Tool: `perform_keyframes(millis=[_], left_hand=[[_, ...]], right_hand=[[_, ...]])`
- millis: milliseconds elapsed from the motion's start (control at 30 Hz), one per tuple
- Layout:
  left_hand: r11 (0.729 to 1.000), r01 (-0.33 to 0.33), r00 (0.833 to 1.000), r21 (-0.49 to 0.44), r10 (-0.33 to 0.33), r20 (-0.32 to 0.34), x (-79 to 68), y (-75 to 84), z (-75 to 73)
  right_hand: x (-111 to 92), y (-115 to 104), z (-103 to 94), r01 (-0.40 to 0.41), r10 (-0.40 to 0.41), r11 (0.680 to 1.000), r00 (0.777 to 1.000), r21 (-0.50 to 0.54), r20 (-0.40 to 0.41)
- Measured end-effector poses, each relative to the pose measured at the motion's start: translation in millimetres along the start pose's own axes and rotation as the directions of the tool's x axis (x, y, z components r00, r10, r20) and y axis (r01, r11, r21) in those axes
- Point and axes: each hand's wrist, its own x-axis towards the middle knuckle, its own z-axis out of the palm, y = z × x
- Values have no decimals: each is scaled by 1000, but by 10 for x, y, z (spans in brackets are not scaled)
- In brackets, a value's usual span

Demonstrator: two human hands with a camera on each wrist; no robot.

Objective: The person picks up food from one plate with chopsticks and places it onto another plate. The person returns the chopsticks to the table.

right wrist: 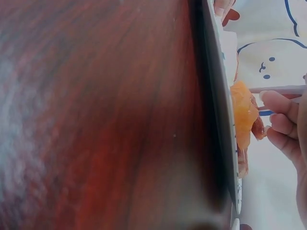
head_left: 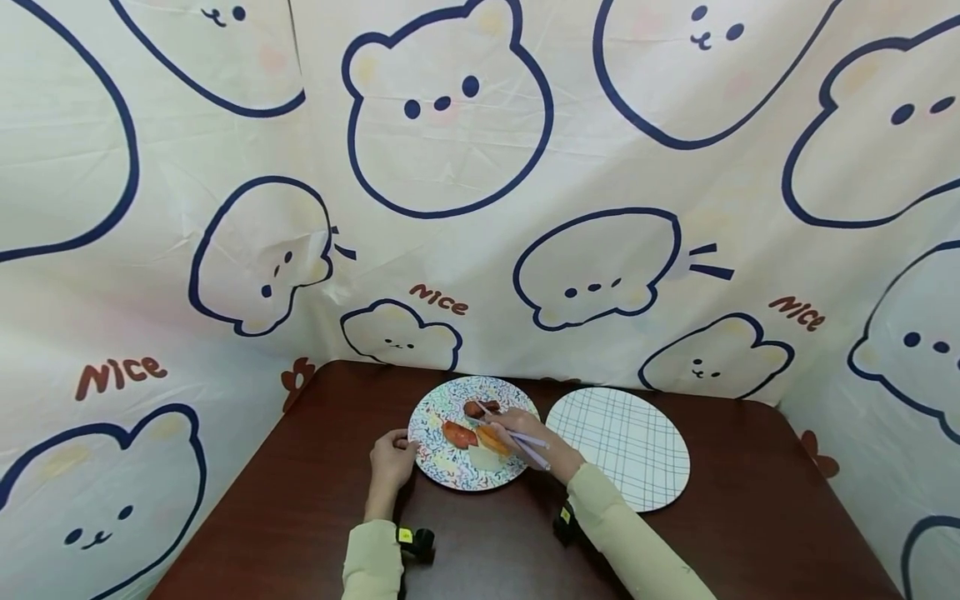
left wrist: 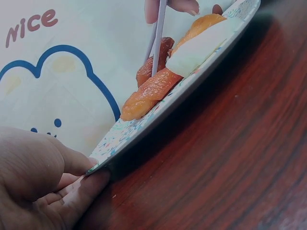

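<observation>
A round speckled plate bears several pieces of food. They are a dark brown glazed piece, a reddish-orange piece, a yellow-orange piece and a flat white piece. My left hand pinches the plate's left rim, thumb above and fingers beneath in the left wrist view. Over the plate's right side, my right hand holds a pair of pale purple chopsticks. Their tips point down at the brown piece, behind the reddish-orange one in the left wrist view.
Close on the right lies a white plate with a blue grid, partly behind the right forearm. Both plates are on a dark brown wooden table. A cloth with cartoon bears hangs behind and at the sides. Small black devices are on both wrists.
</observation>
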Motion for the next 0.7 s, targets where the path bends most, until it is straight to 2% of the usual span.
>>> perform_keyframes(millis=[133, 367, 500, 600, 700], left_hand=[[1000, 7, 1000, 0, -7, 3, 2, 0, 7], [1000, -6, 1000, -6, 6, 0, 12, 9, -2], [1000, -18, 1000, -5, 18, -7, -2, 10, -7], [1000, -25, 1000, -10, 25, -8, -10, 9, -8], [1000, -24, 1000, -8, 24, -10, -11, 11, -8]], right_hand=[[-12, -21, -47, -74, 71, 996, 996, 46, 50], [-5, -15, -83, -98, 96, 991, 995, 92, 30], [15, -7, -81, -78, 76, 993, 997, 84, 23], [10, -24, -87, -104, 101, 992, 994, 75, 41], [-10, -45, -94, -163, 158, 985, 984, 54, 83]])
